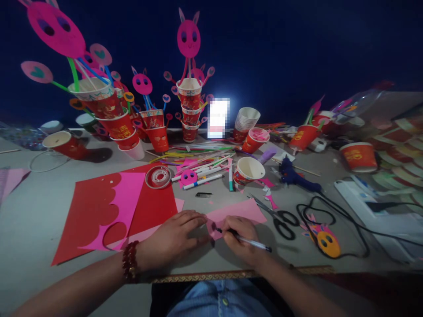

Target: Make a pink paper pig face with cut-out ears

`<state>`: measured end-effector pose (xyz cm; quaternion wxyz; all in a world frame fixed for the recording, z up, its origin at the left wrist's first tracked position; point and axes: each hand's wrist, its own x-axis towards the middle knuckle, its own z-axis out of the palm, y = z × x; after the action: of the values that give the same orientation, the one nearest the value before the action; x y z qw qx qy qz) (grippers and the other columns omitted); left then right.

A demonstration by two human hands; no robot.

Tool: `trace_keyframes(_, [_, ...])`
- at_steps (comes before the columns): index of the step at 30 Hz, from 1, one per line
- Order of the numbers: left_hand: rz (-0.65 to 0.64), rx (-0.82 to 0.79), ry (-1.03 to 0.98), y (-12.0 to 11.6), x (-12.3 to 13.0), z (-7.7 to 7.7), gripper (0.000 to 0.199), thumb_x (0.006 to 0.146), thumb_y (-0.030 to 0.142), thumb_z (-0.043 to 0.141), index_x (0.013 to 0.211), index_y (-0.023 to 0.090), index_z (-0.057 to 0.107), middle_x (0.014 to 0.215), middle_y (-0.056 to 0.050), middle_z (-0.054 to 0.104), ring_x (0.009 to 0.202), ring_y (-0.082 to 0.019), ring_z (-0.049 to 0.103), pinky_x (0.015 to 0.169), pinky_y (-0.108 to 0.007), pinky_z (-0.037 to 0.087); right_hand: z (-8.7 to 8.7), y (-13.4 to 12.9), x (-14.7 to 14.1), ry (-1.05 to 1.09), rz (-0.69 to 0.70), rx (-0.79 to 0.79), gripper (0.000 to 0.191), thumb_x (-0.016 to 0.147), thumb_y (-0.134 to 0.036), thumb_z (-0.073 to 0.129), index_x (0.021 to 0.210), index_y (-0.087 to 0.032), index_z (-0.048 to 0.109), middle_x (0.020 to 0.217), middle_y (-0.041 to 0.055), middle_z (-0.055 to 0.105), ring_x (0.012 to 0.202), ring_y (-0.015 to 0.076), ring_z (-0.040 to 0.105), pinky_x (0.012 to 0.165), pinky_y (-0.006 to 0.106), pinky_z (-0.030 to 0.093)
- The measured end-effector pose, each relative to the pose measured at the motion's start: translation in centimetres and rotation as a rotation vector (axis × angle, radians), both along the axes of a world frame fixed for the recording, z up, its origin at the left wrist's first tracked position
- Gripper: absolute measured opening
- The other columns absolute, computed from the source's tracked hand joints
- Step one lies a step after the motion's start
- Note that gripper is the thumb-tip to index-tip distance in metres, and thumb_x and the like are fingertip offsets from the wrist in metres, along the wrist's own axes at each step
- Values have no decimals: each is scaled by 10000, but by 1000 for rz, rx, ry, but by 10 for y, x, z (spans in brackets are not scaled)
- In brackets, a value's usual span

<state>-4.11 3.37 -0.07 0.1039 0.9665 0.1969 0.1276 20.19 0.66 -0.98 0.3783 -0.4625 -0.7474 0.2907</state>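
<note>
A strip of pink paper [243, 212] lies on the table in front of me. My right hand [243, 237] is closed round a pen [254, 243], its tip down at the left part of the strip. Flat beside it, my left hand [176, 235] rests with fingers stretched out, fingertips at the strip's left edge. A beaded bracelet [130, 262] circles my left wrist. Left of that hand are red paper sheets [86, 211] with a cut pink sheet [132, 193] on top. Black-handled scissors [280, 220] lie just right of the strip.
Paper cups with pink paper faces [189, 39] stand along the back. Several markers [205, 180], a tape roll [158, 177] and a paper cup [247, 171] sit mid-table. At right are a blue glue gun [295, 176], its looping black cord [346, 220] and an orange face cutout [328, 244].
</note>
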Motion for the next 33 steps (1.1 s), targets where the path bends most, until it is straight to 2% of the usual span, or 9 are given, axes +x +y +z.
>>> trace_keyframes(5, [10,4,0,0,0,0,290,958,263,590,1244,267,635,1381,-113,536,1302,-290,464,1082,-478,436,1,0,0,6,-3,22,160,733,-116,444,620,-228,451,536,-47,476,510,131,462,536,245,343])
trace_keyframes(14, [16,3,-17,0,0,0,334,945,246,613,1278,281,613,1375,-108,557,1298,-282,479,1078,-476,440,1,-2,2,10,26,14,182,747,-117,441,610,-232,407,526,-57,421,497,123,427,524,241,316])
trace_keyframes(25, [-2,-13,-6,0,0,-1,343,938,253,621,1280,274,613,1419,-111,523,1323,-292,457,1098,-491,416,8,-2,3,1,51,-53,189,726,-148,439,580,-243,364,502,-51,411,478,131,440,504,250,322])
trace_keyframes(33, [-12,-13,0,1,0,1,318,944,275,617,1262,266,618,1424,-112,514,1326,-289,453,1094,-483,418,6,-4,2,-2,69,-54,178,711,-143,440,570,-236,387,502,-54,425,477,124,447,505,250,324])
